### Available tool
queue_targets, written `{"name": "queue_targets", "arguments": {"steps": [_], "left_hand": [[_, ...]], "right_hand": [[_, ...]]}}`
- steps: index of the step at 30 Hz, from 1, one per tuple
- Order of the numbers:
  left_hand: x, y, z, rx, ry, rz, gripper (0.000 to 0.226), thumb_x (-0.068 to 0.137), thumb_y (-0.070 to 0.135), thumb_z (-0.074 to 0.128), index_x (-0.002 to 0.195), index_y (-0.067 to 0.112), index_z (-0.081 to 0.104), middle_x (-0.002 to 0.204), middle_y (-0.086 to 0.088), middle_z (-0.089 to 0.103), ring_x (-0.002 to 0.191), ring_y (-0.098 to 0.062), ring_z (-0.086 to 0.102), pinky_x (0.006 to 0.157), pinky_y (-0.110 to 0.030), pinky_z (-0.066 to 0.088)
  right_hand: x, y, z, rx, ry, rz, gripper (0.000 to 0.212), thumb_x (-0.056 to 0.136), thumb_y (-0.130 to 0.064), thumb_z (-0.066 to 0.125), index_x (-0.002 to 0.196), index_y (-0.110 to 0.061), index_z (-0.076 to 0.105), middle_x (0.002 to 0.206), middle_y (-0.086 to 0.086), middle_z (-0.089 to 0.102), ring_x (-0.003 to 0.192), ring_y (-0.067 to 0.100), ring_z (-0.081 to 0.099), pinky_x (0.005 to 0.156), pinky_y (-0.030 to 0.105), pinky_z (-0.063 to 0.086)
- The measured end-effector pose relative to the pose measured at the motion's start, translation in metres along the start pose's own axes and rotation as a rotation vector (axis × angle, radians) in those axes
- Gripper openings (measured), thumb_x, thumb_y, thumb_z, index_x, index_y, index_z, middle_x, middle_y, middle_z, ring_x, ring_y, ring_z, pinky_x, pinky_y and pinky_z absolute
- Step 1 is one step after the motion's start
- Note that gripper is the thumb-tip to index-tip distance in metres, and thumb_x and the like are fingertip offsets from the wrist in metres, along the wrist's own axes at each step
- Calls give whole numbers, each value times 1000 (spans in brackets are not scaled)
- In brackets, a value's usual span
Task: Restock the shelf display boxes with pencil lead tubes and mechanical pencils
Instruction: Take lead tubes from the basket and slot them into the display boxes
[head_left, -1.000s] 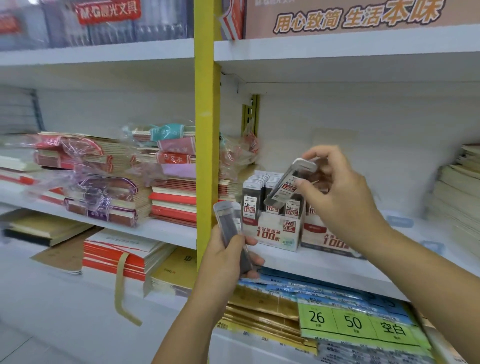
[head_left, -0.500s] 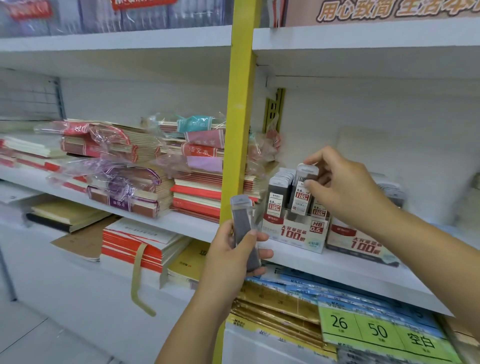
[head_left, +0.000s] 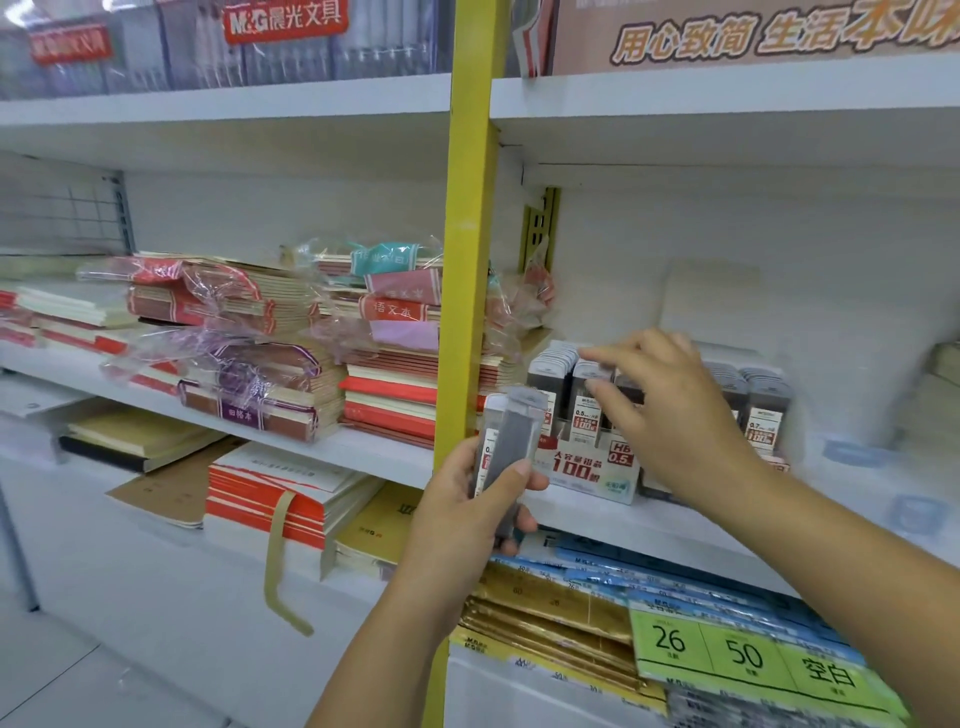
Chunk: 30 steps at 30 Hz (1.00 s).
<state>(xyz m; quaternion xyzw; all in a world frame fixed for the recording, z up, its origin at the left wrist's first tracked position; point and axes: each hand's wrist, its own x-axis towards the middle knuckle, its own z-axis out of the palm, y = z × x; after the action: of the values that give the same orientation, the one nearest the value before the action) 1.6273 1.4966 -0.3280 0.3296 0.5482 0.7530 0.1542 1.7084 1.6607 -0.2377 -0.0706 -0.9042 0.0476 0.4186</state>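
Note:
A white display box (head_left: 587, 470) printed with a red "100" stands on the middle shelf, filled with rows of grey pencil lead tubes (head_left: 553, 374). My right hand (head_left: 670, 415) reaches over it with fingers stretched out. Its index finger and thumb touch the top of one upright tube (head_left: 586, 410) in the front row. My left hand (head_left: 467, 512) is lower and to the left, in front of the shelf edge, gripping a small bunch of spare lead tubes (head_left: 511, 441) upright. A second box of tubes (head_left: 761, 410) stands to the right, partly hidden by my right hand.
A yellow upright post (head_left: 470, 234) runs down just left of the box. Wrapped notebook stacks (head_left: 270, 332) fill the shelf to the left. Blue and gold paper packs with a green label (head_left: 748, 654) lie on the shelf below. Another shelf (head_left: 727, 104) hangs close above.
My right hand lowered the tube it carried into the front row of the display box and spread its fingers. My left hand stayed put with its tubes. The view moved closer.

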Motion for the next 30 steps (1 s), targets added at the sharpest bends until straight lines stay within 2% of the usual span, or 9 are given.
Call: {"name": "queue_targets", "arguments": {"steps": [3,6,10,14,16,18,22,27,30], "left_hand": [[-3,2,4,35,-54,18,20,98,29,63,111,43,64,94,0,76,63,-10,60,53,-21,48],[-5,3,6,61,-75,24,20,97,28,64,111,43,64,94,-1,76,63,-9,59,53,-21,47],[-8,3,7,127,-90,-8,21,92,38,69,108,49,62,98,3,75,68,-4,61,60,-20,48],[-11,3,7,133,-107,-68,42,70,62,73,109,54,61,102,9,73,71,3,62,69,-24,48],[-11,3,7,118,-111,-96,44,73,60,76,114,53,61,99,17,73,71,6,63,69,-25,48],[-12,2,8,84,-106,-119,40,81,50,76,118,51,61,99,16,73,73,2,65,68,-22,50],[-11,0,9,86,-72,-113,34,90,32,73,117,50,62,97,13,74,69,3,63,65,-18,49],[-10,-2,11,105,-58,-90,29,92,32,70,114,49,63,95,13,74,68,1,62,64,-19,50],[-8,-2,13,81,-22,-125,18,97,40,60,113,49,62,93,17,74,71,0,65,65,-19,52]], "right_hand": [[-16,-16,2,568,-180,155,34,92,-27,61,120,-45,55,94,-16,62,65,4,59,55,14,46],[-23,-20,5,800,-279,303,38,90,-11,66,113,-41,59,97,-7,66,59,13,65,52,21,48],[-29,-15,1,865,-270,368,15,86,-19,70,100,-17,64,80,-1,72,66,14,68,60,23,56],[-34,-8,-2,884,-244,399,10,90,-20,65,97,-14,62,81,0,73,65,7,67,53,12,47],[-36,-3,-4,895,-255,419,11,91,-13,62,101,-17,63,91,-3,73,68,2,67,52,8,44],[-38,1,-6,908,-284,421,24,91,-2,58,106,-21,62,98,-11,73,77,-4,67,54,7,46],[-41,6,-6,966,-273,453,37,88,5,60,112,-24,58,101,-11,74,93,3,69,65,14,53],[-44,11,-3,1023,-267,504,29,88,-4,66,111,-20,59,95,4,76,86,23,73,69,25,59],[-38,7,-7,964,-211,451,29,88,-4,65,108,-24,58,93,1,76,80,21,73,65,27,59]]}}
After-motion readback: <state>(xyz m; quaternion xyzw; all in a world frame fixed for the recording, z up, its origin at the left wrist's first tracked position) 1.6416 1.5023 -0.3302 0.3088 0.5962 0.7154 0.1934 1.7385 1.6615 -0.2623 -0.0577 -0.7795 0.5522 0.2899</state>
